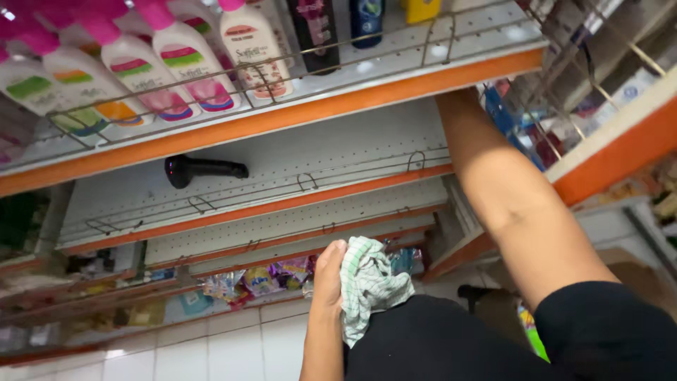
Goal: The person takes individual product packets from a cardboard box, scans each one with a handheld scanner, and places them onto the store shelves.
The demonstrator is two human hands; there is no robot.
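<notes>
1. A green-and-white checked cloth [368, 286] is hanging bunched near the bottom middle of the view, its long axis running roughly up and down, its folds trailing over a black garment [451, 342] beneath it.

2. The left hand [329, 279] is gripping the cloth along its left edge, thumb side toward the camera, fingers curled shut around the fabric. This hand is the one touching it; the forearm is rising from the bottom edge.

3. The right arm [504, 190] is reaching up and away from the cloth, toward the upper right, in a black sleeve at the shoulder. The right hand itself is hiding behind the orange lip of the upper shelf [395, 88], so whether it is open or closed cannot be told, nor what it is touching.

4. Above and left of the cloth, well apart from it, a white perforated shelf [282, 166] is lying bare except for a black handheld scanner [201, 169], resting on its side with its long axis pointing left to right.

5. Higher still, white lotion bottles [176, 67] with pink caps are standing in a row behind a wire rail.

6. Below the bare shelf, colourful packets [275, 276] are showing just left of the left hand, above a white tiled floor [211, 346].
</notes>
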